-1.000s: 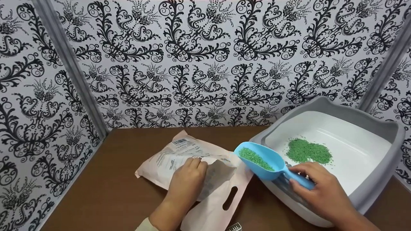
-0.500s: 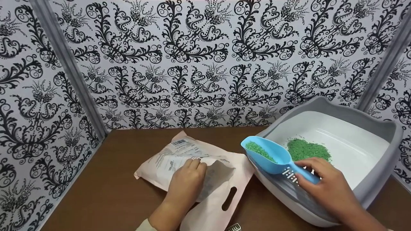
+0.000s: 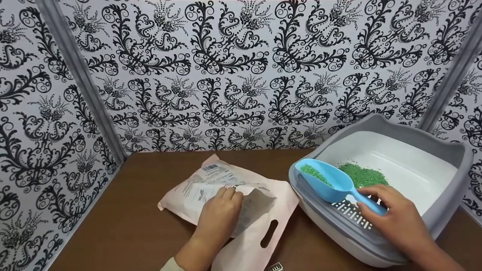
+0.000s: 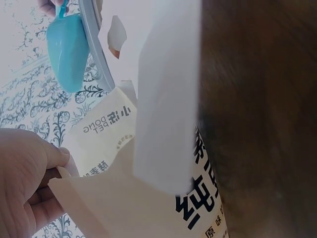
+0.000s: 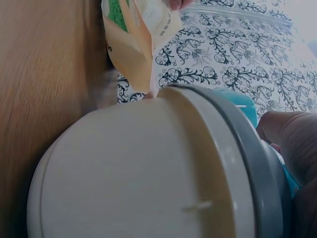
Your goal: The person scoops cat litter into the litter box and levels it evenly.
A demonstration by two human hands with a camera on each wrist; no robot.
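My right hand (image 3: 397,218) grips the handle of a light blue scoop (image 3: 335,182) that carries green pellets (image 3: 316,175). The scoop hangs over the slotted grey front edge of a litter box (image 3: 399,158), whose white floor bears a heap of green litter (image 3: 361,175). With its fingers, my left hand (image 3: 222,207) pinches the torn mouth of a pale pink bag (image 3: 222,177) lying on the table. In the left wrist view, the thumb and fingers hold the bag's paper edge (image 4: 69,178). Green litter (image 5: 116,15) shows inside the bag in the right wrist view.
A brown table (image 3: 124,210) bears everything. Behind it stands a patterned black-and-white wall (image 3: 233,75). A small slotted metallic-looking thing (image 3: 275,267) lies at the front edge of view, beside the bag's handle flap.
My right hand has moved the loaded scoop rightward, away from the bag's mouth and over the litter box's front edge. The left hand stays on the bag.
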